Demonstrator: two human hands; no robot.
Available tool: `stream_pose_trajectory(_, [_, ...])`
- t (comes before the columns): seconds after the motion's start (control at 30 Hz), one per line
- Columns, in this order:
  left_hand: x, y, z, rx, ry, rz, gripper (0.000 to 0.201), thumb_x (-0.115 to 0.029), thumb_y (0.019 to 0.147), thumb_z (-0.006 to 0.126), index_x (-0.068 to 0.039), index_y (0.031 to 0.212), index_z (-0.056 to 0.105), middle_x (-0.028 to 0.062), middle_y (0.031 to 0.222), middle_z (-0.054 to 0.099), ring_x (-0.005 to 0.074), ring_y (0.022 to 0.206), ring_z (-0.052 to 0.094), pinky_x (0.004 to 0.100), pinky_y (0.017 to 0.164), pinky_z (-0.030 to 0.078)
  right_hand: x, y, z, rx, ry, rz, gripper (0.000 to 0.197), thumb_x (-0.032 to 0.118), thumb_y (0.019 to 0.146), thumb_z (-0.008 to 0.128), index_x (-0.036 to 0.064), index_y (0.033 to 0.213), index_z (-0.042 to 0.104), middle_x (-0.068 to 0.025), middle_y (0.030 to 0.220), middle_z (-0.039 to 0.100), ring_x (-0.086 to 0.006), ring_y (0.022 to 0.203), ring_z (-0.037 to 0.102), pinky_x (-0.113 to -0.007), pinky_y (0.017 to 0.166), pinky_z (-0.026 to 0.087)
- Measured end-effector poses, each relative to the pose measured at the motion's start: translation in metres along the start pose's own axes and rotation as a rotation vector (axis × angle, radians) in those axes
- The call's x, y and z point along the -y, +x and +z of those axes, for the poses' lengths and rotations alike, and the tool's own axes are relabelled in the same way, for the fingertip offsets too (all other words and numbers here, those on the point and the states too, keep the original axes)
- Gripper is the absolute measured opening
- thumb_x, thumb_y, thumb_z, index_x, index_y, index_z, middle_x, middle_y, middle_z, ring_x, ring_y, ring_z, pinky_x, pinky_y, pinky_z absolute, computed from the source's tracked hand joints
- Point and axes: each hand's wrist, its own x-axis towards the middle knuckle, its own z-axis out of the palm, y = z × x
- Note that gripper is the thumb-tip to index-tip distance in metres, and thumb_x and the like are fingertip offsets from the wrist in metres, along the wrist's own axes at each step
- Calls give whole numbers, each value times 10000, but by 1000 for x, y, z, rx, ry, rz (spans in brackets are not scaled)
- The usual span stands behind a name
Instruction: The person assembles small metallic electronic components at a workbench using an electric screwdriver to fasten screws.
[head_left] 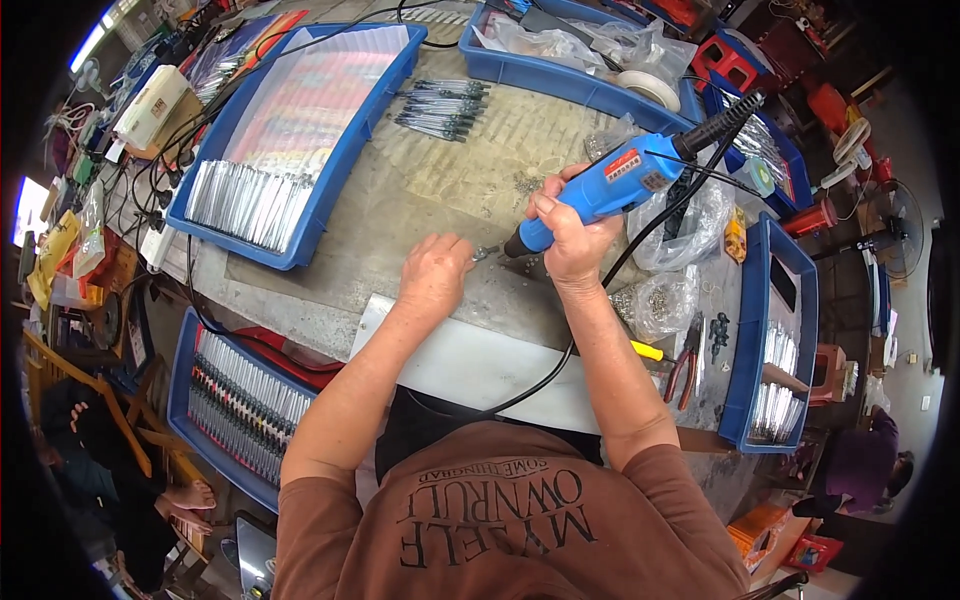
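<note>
My right hand (575, 232) is wrapped around a blue electric screwdriver (618, 184) with a black nose and a cable at its back end. The tool slants down to the left, its nose low over the worktable (400, 215). Beside that nose, the fingers of my left hand (436, 272) are closed on a small metal part (485, 253), mostly hidden by the fingertips. Tool tip and part lie close together; whether they touch I cannot tell. Beyond my hands, a bundle of slim dark-tipped, pen-like pieces (441, 108) lies on the table.
A blue tray (305, 235) of slim silvery pieces stands at left, another tray (180, 400) of dark-banded ones below it. Plastic bags (665, 300) of small parts, pliers (684, 370) and a blue tray (745, 385) are at right. A black cable (560, 365) loops past my right forearm.
</note>
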Motion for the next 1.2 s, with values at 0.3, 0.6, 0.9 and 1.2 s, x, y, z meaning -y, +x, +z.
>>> stream_pose_trajectory(0.3, [0,-1,0,12,-7,24,113,-87,652,630,-53,710,539,59,742,526,253,730,506,353,634,433,-2,-1,-2,5,27,2,332,24,620,567,-5,924,438,-82,687,487,-157,549,506,-290,496,436])
stream_pose_trajectory(0.6, [6,1,3,-17,-89,-60,106,-62,665,621,-37,721,534,76,743,530,266,741,511,356,635,429,0,-1,-4,-12,49,25,323,4,619,562,-2,917,439,-69,700,493,-138,570,505,-272,506,437])
stream_pose_trajectory(0.9, [5,-4,2,-19,-164,-77,121,-66,665,613,-40,749,530,98,760,523,287,763,502,372,662,421,1,-1,-8,-7,59,5,299,-15,613,552,2,892,445,-55,698,492,-117,579,499,-248,501,433])
stream_pose_trajectory(1.2, [5,-4,1,-21,-61,12,116,-55,643,631,-37,693,527,82,723,522,265,720,507,358,633,424,3,-2,-6,-20,77,19,293,-16,613,546,4,888,447,-57,697,493,-118,570,497,-251,500,432])
